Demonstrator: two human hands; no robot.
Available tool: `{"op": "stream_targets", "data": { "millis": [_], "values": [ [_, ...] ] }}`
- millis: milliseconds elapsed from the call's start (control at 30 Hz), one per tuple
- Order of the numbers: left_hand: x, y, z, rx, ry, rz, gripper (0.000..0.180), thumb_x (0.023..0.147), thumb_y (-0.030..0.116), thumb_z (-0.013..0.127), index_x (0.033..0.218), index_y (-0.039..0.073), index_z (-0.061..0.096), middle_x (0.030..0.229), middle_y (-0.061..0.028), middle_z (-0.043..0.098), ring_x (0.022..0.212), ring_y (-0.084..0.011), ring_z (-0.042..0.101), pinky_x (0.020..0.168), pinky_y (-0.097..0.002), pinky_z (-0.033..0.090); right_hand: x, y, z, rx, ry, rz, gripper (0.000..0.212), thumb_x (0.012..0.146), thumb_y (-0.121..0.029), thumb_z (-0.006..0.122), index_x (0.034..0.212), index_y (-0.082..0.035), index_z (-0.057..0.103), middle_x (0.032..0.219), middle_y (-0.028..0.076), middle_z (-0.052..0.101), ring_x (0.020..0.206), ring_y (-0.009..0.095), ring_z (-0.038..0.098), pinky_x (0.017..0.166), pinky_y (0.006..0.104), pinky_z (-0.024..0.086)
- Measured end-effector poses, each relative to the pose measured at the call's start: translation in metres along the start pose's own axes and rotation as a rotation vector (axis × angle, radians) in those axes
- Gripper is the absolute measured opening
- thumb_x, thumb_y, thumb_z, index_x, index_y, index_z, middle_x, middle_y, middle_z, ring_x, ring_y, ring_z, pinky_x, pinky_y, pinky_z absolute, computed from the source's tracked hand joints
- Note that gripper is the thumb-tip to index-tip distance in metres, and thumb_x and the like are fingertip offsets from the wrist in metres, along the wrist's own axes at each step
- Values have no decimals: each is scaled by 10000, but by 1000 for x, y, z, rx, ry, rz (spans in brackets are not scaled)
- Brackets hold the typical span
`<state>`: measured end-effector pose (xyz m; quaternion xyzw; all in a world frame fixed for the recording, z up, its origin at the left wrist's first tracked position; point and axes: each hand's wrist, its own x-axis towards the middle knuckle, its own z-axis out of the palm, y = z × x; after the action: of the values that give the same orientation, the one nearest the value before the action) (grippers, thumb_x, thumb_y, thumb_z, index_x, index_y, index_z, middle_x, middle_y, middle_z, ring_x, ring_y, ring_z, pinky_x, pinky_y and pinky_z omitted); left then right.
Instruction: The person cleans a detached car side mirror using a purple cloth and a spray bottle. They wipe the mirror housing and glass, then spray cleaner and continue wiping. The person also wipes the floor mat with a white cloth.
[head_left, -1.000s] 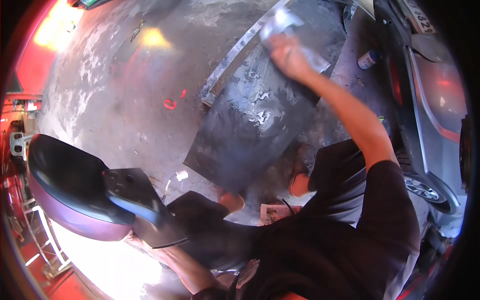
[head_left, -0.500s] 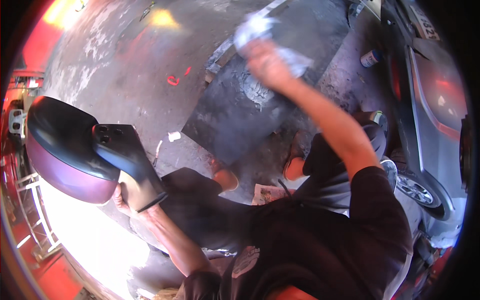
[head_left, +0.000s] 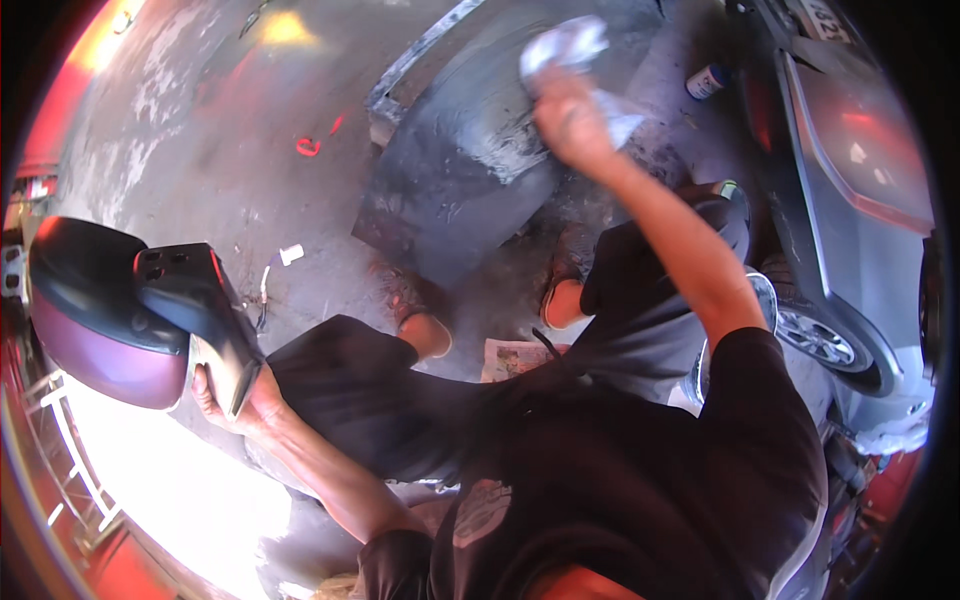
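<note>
My left hand (head_left: 245,400) grips a car side mirror (head_left: 110,335) by its mounting arm, out to my left. The mirror's shell is black on top and purple below, and its base plate has several holes. My right hand (head_left: 575,118) is raised ahead of me, fingers closed on a white cloth (head_left: 565,48); both are smeared by motion. The cloth's loose end hangs beside the wrist. Beyond my feet and below that hand lies a dark flat sheet (head_left: 430,215) with a pale scuffed patch.
A grey car (head_left: 870,180) with its wheel (head_left: 820,335) stands close on my right. Near it is a small can (head_left: 706,82). A printed paper (head_left: 515,360) lies between my feet. On the left are a white connector (head_left: 290,255) with wire and a white metal frame (head_left: 75,440).
My left hand has brought the side mirror a little left and turned its base. My right hand has swung slightly right with the cloth. The view has shifted too.
</note>
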<state>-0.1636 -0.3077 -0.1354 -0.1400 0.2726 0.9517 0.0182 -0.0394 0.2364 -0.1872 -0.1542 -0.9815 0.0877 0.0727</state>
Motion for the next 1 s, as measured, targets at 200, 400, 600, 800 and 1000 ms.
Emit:
{"op": "stream_targets", "data": {
  "millis": [200,400,600,800,1000],
  "values": [
    [10,-10,8,-130,-119,-190,616,853,103,677,1395,-117,483,1298,-268,640,1236,-372,620,1042,-489,499,-45,-34,41,107,77,-500,544,860,-160,614,1377,-9,539,1451,219,542,1384,371,485,1182,533,334],
    [13,-14,7,13,-3,-42,530,828,107,657,1279,-156,566,1297,-272,637,1236,-385,611,1088,-527,472,41,113,-11,-238,63,64,423,958,-223,563,1358,-88,590,1437,175,576,1320,305,555,1098,563,394],
    [9,-15,12,70,-162,-167,550,852,135,630,1334,-115,541,1283,-251,649,1222,-344,623,1119,-519,460,47,130,-23,-453,-4,-30,441,987,-318,533,1353,-85,608,1453,199,529,1415,404,422,1193,554,306],
    [18,-29,30,114,-182,-187,554,855,125,629,1342,-117,526,1290,-250,645,1226,-334,620,1121,-505,458,77,191,-16,-252,-141,138,571,1079,-391,337,1568,-98,372,1632,201,336,1527,404,279,1251,549,206],
    [25,-32,33,156,-144,-178,559,857,116,628,1351,-119,511,1297,-250,640,1231,-324,617,1123,-491,457,152,298,-6,-405,-6,356,521,1075,-415,338,1463,-96,477,1572,189,428,1423,403,443,1170,576,325]
  ]
}}
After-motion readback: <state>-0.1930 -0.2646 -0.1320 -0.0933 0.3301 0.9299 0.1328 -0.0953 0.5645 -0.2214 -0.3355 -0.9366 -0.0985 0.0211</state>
